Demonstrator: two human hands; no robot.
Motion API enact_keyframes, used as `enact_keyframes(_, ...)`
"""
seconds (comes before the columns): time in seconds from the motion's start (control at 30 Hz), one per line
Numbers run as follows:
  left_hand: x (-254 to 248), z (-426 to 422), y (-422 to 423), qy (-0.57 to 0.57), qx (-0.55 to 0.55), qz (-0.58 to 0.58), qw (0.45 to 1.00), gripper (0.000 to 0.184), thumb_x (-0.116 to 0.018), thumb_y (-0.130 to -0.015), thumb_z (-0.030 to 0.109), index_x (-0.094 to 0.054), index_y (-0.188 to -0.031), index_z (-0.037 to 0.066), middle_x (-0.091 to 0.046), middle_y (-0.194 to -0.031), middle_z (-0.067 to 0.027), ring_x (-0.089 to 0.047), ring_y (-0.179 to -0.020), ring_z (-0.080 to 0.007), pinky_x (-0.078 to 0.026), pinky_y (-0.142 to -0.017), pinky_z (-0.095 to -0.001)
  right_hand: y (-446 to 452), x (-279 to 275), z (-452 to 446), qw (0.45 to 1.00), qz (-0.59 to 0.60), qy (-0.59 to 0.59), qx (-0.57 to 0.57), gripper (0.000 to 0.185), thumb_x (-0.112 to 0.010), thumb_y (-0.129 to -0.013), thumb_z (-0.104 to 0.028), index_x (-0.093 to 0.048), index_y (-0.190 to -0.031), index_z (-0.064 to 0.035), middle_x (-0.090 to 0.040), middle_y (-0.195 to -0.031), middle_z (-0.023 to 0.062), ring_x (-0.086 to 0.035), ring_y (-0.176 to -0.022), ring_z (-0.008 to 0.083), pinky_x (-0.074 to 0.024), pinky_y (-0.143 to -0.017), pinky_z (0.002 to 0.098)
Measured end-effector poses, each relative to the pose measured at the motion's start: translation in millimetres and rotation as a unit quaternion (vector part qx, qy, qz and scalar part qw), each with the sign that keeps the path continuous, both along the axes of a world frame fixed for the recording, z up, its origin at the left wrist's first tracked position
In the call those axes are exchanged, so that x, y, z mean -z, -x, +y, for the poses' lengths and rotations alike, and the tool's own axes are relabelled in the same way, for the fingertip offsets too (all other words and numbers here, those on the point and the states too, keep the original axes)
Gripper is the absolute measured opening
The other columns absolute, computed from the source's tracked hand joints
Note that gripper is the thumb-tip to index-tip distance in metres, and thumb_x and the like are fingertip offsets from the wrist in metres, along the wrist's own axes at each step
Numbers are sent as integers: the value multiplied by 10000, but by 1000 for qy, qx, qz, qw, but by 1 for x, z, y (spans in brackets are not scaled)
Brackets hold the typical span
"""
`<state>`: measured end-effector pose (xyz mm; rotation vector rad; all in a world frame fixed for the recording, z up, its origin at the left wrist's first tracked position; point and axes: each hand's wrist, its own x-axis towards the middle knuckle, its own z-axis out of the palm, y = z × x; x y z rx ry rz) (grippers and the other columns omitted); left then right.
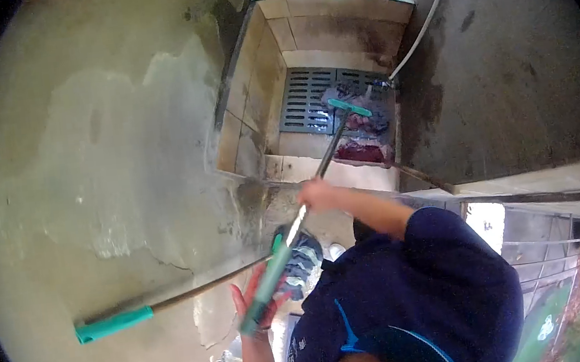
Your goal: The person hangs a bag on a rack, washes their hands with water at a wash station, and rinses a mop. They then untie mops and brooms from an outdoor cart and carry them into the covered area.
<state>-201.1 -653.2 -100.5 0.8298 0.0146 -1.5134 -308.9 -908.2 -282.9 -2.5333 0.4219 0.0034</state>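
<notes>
My right hand [316,194] is closed around the metal pole of a mop [330,155], which slants down into a tiled basin [246,139]. The mop's green head bar [350,108] lies over wet, purplish strands [362,126] on the basin floor. Near the pole's upper end, my left hand [252,301] has its fingers spread, with the green grip [267,294] passing in front of the palm. It seems to touch the grip without wrapping round it.
A grey slotted grate [305,97] covers part of the basin floor. A white hose [431,11] runs down the right wall. At left lies a second pole with a green handle [113,324]; blue-grey striped cloth [303,262] is by my feet. A brown stick [426,178] sits at the basin's right edge.
</notes>
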Motion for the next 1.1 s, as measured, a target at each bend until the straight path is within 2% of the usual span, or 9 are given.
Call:
enact_keyframes(0.1,13,26,0,-156,179,-31,971,651,-373,-746,539,-275,-1211,94,-380,-1180,-118,-455,-983,-266,-449,-700,-399,13,39,22,1000,-11,13,-10,180,-576,-560,-137,-521,-732,-134,-519,-710,89,-503,-775,241,-384,-697,419)
enact_keyframes(0.2,23,56,16,-379,450,-206,782,590,-419,-743,475,-314,-1181,94,-416,-1133,-106,-495,-909,-248,-464,-646,-366,41,46,13,960,33,-264,-82,264,-563,-545,-116,-493,-800,-104,-526,-716,77,-484,-857,230,-324,-803,431)
enact_keyframes(0.27,16,78,32,-412,505,-283,704,568,-428,-737,453,-325,-1168,96,-424,-1110,-104,-499,-891,-247,-463,-637,-364,57,84,7,908,-120,-206,344,254,-541,-595,-91,-472,-837,-59,-515,-712,101,-504,-811,235,-362,-790,383)
enact_keyframes(0.4,-1,102,53,-466,517,-373,614,526,-446,-726,410,-348,-1140,101,-441,-1064,-101,-506,-854,-246,-462,-618,-359,62,113,-4,775,62,-355,519,232,-528,-648,-124,-464,-842,-13,-515,-755,140,-541,-722,223,-438,-619,387)
enact_keyframes(0.47,0,108,64,-486,517,-404,577,505,-455,-721,389,-359,-1127,104,-449,-1041,-100,-509,-835,-245,-461,-609,-357,50,139,0,446,103,-659,597,207,-491,-695,-117,-447,-862,-3,-509,-700,141,-542,-583,225,-438,-460,354)
enact_keyframes(0.53,12,111,79,-493,515,-433,553,485,-464,-715,367,-371,-1113,106,-457,-1019,-98,-513,-817,-245,-460,-599,-355,47,150,14,550,194,-608,539,184,-472,-708,-96,-431,-864,-7,-492,-642,109,-504,-478,211,-398,-359,329)
enact_keyframes(0.6,27,114,90,-495,514,-456,531,465,-472,-710,346,-382,-1100,109,-466,-996,-96,-516,-798,-244,-460,-590,-352,44,144,22,402,95,-629,658,110,-482,-699,-81,-448,-787,-25,-459,-588,82,-470,-452,199,-383,-346,321)
enact_keyframes(0.77,71,119,107,-483,513,-518,486,418,-494,-696,292,-410,-1066,115,-486,-939,-92,-525,-752,-243,-458,-566,-347,55,111,-43,456,-98,-648,603,228,-543,-680,-208,-426,-611,-26,-412,-478,78,-419,-386,197,-366,-348,346)
enact_keyframes(1.1,13,12,2,-292,286,-879,244,356,-528,-598,63,-511,-948,127,-519,-766,-46,-513,-539,-217,-422,-467,-339,15,65,-132,178,-288,-814,472,302,-514,-759,-322,-352,-562,-161,-294,-444,-52,-303,-360,84,-325,-370,248)
